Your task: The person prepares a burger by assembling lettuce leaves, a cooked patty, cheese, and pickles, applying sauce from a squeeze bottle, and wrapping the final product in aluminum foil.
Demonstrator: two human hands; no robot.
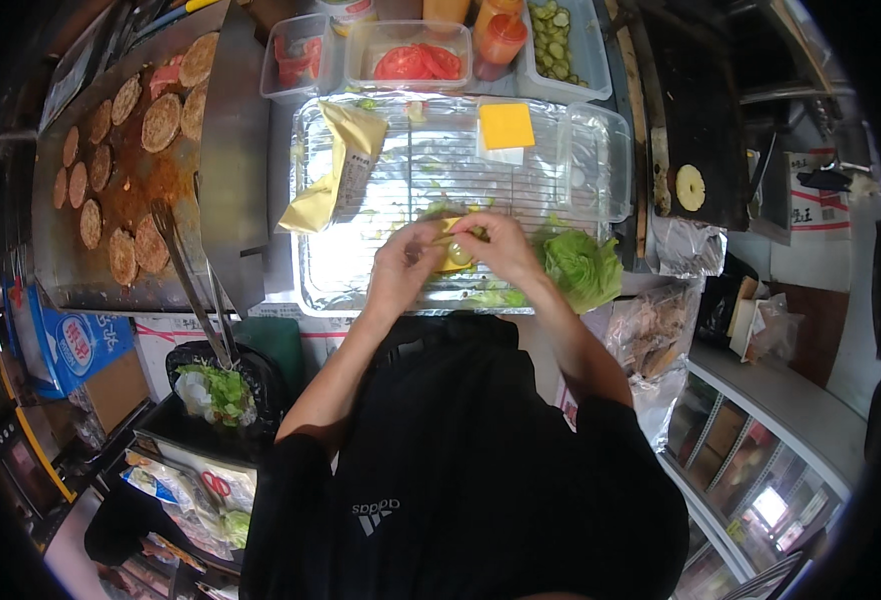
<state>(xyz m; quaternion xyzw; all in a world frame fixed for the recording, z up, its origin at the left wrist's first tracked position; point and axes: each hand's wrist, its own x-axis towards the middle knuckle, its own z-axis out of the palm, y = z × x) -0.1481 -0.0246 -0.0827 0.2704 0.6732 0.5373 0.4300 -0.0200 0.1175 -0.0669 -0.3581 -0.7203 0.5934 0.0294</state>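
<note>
Both of my hands meet over the front middle of a foil-lined tray with a wire rack point(455, 180). Between them lies a yellow cheese slice point(455, 262) with pickle slices point(457, 252) on it; what is underneath is hidden. My left hand point(407, 262) touches its left side with curled fingers. The fingertips of my right hand point(497, 244) pinch at the pickles from the right. Green lettuce leaves point(581, 268) rest on the tray's front right corner. Another cheese slice point(506, 126) lies at the back on white paper, and a folded yellow paper wrapper point(339, 169) is at the left.
Meat patties point(161, 122) lie on a griddle point(133, 202) at the left, with tongs point(185, 277) leaning over its edge. Behind the tray stand tubs of tomato slices point(416, 63) and pickles point(551, 45), and sauce bottles point(500, 46). A pineapple ring point(689, 187) lies on a dark hotplate at the right.
</note>
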